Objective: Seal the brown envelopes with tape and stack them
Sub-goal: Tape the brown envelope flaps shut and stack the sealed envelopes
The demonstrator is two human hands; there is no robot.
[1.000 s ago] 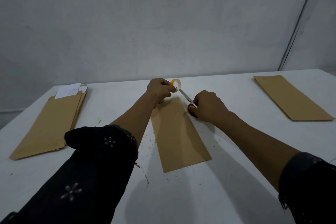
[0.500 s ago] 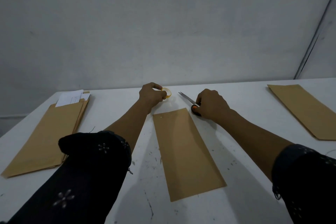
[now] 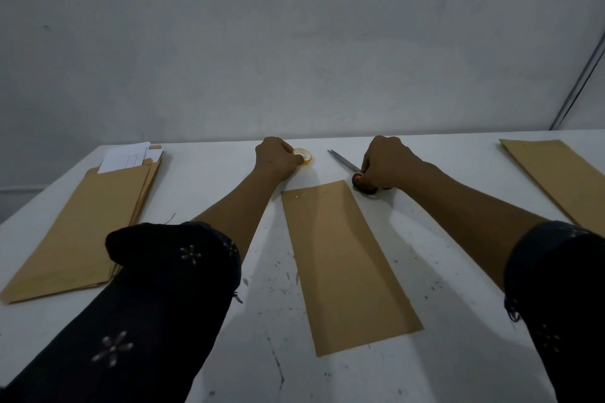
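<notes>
White table (image 3: pixel 458 353) against grey wall. Left hand (image 3: pixel 275 157) pinching tape roll (image 3: pixel 302 155); right hand (image 3: pixel 388 162) gripping scissors (image 3: pixel 343 162). One envelope (image 3: pixel 343 258) between forearms, envelope stack (image 3: pixel 82 226) outside left hand, another envelope (image 3: pixel 556 180) beyond right.

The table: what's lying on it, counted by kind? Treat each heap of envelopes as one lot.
Brown envelope lots: 3, a pile at left with white papers poking out, a single one in the middle, another at right
Tape rolls: 1
Scissors: 1
Total: 5
</notes>
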